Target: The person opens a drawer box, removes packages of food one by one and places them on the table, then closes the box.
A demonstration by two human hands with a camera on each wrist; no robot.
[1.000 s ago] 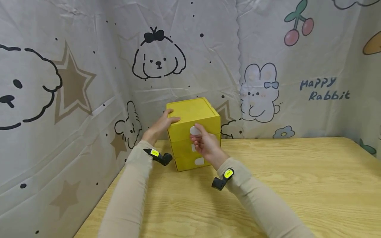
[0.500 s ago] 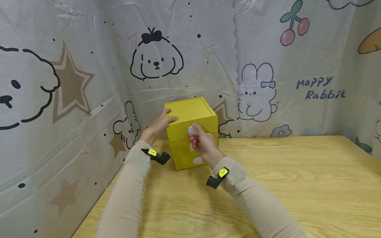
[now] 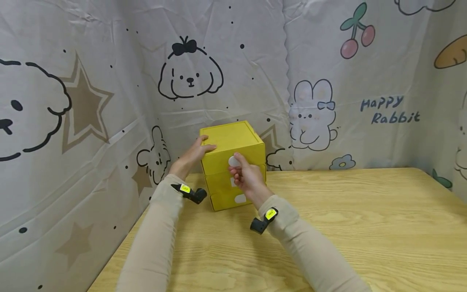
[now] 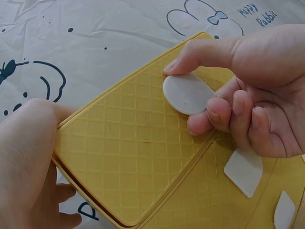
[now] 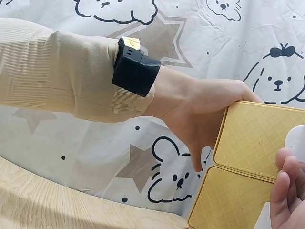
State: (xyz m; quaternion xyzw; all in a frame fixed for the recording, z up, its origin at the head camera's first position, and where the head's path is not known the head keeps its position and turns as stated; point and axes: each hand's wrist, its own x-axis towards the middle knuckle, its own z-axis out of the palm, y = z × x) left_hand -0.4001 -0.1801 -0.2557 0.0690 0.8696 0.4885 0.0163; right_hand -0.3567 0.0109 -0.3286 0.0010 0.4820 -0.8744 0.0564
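A yellow box of three stacked drawers [image 3: 211,162] stands on the table, each drawer front bearing a white knob. My left hand [image 3: 189,159] grips the box's upper left edge, fingers reaching onto the top and down the side. With thumb and forefinger, my right hand [image 3: 252,178] pinches the rounded white knob [image 4: 188,94] of the top drawer. Its other fingers curl below, partly covering the middle knob [image 4: 244,172] in the head view. Lower down, the bottom knob [image 3: 240,198] is untouched. Top and middle drawer fronts [image 5: 259,138] look about level in the right wrist view.
The box stands near the far left part of a light wood table [image 3: 350,219]. Close behind it and to the left hangs a white cloth [image 3: 255,81] printed with cartoon animals. Each sleeved wrist wears a black camera [image 5: 137,71].
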